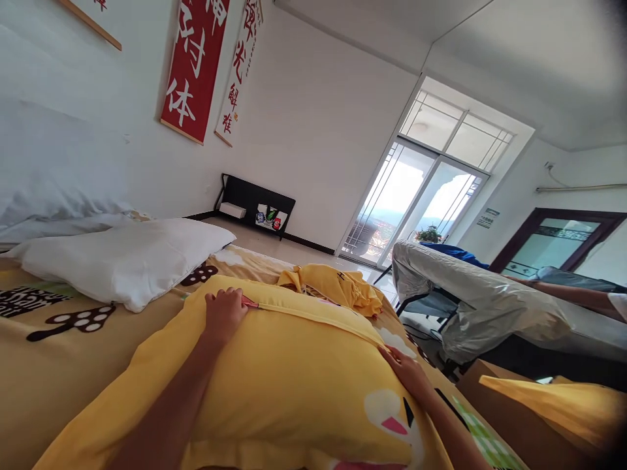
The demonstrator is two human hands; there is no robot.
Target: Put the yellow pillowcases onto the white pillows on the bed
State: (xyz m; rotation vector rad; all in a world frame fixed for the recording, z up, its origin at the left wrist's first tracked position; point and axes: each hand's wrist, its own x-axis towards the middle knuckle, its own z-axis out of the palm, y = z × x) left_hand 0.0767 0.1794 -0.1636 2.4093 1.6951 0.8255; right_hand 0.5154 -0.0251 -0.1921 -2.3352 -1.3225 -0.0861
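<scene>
In front of me a plump yellow pillow in its pillowcase (pixel 304 365) lies on the bed, with a printed cartoon face near its lower right. A long hemmed edge runs across its far side, and a bit of red-pink shows beside my left fingers. My left hand (pixel 225 316) is closed on the pillowcase at the far left end of that edge. At the right end my right hand (pixel 404 372) pinches the pillowcase, its fingertips partly hidden by the fabric. Just beyond lies a crumpled yellow cloth (pixel 337 284) with printed letters.
A white pillow (pixel 132 254) rests on the patterned bedsheet (pixel 98 356) to the left. On the right are a cardboard box (pixel 519 398) with yellow fabric (pixel 563 398) and a plastic-covered piece of furniture (pixel 490 307). Another person's arm (pixel 578 297) reaches over it. A black shelf (pixel 257 205) stands by the wall.
</scene>
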